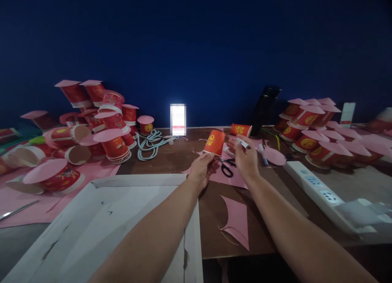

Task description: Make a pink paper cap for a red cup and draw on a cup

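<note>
My left hand (200,168) is closed round a red paper cup (215,141) with gold lettering, holding it upside down above the brown table (211,211). My right hand (245,158) pinches a white marker pen (244,143) just right of the cup, its tip pointing away to the right. Below the hands lie black scissors (227,167) on a sheet of pink paper (228,177). Another red cup (240,130) lies on its side behind the hands.
Piles of red cups capped with pink paper discs stand at the left (101,128) and right (309,132). A white board (101,226) lies front left, a white power strip (318,189) at right, a coiled pale cable (150,144), pink offcuts (237,219), a dark blue wall behind.
</note>
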`<state>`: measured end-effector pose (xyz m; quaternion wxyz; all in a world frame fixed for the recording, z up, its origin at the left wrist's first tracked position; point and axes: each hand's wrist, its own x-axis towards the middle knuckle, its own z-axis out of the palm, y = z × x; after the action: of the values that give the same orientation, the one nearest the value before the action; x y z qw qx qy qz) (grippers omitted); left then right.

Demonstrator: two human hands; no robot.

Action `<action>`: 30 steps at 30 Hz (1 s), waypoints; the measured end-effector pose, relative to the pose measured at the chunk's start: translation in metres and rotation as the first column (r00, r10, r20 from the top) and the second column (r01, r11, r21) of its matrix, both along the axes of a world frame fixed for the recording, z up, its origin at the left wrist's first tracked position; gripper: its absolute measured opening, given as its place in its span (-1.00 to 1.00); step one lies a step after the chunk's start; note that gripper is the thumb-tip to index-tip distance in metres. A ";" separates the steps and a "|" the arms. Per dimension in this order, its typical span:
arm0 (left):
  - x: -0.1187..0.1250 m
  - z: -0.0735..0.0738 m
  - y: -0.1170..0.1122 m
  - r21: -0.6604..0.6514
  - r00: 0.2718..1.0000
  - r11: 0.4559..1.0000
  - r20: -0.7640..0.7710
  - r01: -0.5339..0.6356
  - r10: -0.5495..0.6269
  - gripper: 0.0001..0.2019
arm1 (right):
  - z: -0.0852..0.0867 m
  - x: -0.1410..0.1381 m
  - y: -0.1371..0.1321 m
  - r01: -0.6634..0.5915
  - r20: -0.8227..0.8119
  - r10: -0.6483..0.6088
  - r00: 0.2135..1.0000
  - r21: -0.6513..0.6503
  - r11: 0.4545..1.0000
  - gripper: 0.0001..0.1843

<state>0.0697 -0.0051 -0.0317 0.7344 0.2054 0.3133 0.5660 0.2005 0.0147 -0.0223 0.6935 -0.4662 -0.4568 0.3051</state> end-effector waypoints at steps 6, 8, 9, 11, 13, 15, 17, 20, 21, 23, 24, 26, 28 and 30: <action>0.000 -0.004 0.003 0.028 0.995 0.997 0.058 -0.077 0.076 -0.94 | 0.014 -0.008 -0.027 -0.020 0.522 -0.131 0.843 0.273 0.962 -0.71; 0.000 -0.006 0.003 0.069 0.996 0.995 0.070 -0.067 0.062 -0.94 | 0.015 -0.010 -0.031 -0.036 0.620 -0.178 0.764 0.317 0.948 -0.75; 0.000 -0.007 0.003 0.085 0.996 0.995 0.075 -0.060 0.054 -0.94 | 0.016 -0.010 -0.032 -0.027 0.646 -0.204 0.736 0.329 0.944 -0.75; 0.000 -0.008 0.004 0.093 0.996 0.994 0.075 -0.053 0.046 -0.94 | 0.016 -0.010 -0.032 0.006 0.671 -0.252 0.697 0.346 0.938 -0.75; 0.000 -0.008 0.004 0.088 0.997 0.995 0.068 -0.054 0.048 -0.94 | 0.016 -0.009 -0.030 0.028 0.681 -0.287 0.674 0.365 0.931 -0.75; 0.001 -0.008 0.004 0.088 0.997 0.995 0.062 -0.055 0.050 -0.94 | 0.016 -0.008 -0.029 0.021 0.690 -0.291 0.662 0.371 0.929 -0.74; 0.001 -0.008 0.005 0.094 0.997 0.994 0.058 -0.058 0.052 -0.95 | 0.016 -0.008 -0.028 0.013 0.703 -0.289 0.650 0.369 0.929 -0.74; 0.002 -0.007 0.005 0.107 0.997 0.992 0.057 -0.062 0.056 -0.94 | 0.016 -0.009 -0.028 0.003 0.723 -0.286 0.629 0.365 0.931 -0.75; 0.002 -0.007 0.005 0.110 0.997 0.992 0.058 -0.066 0.059 -0.94 | 0.016 -0.009 -0.029 0.000 0.726 -0.286 0.625 0.366 0.931 -0.75; 0.002 -0.006 0.004 0.116 0.997 0.991 0.055 -0.067 0.061 -0.94 | 0.016 -0.009 -0.029 -0.006 0.731 -0.282 0.621 0.365 0.931 -0.75; 0.002 -0.005 0.004 0.116 0.997 0.991 0.051 -0.067 0.062 -0.94 | 0.015 -0.009 -0.029 -0.008 0.733 -0.280 0.620 0.363 0.932 -0.75; 0.002 -0.005 0.003 0.119 0.997 0.991 0.046 -0.061 0.056 -0.95 | 0.015 -0.009 -0.029 -0.013 0.742 -0.271 0.613 0.353 0.936 -0.75; 0.002 -0.005 0.003 0.123 0.998 0.991 0.048 -0.053 0.048 -0.96 | 0.014 -0.009 -0.028 -0.011 0.748 -0.265 0.608 0.342 0.939 -0.75; 0.002 -0.006 0.003 0.129 0.998 0.990 0.052 -0.049 0.042 -0.95 | 0.013 -0.009 -0.028 -0.007 0.749 -0.269 0.605 0.343 0.939 -0.76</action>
<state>0.0720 -0.0019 -0.0372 0.7137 0.2318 0.2624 0.6067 0.1912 -0.0129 -0.0091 0.5078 -0.4693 -0.7201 -0.0586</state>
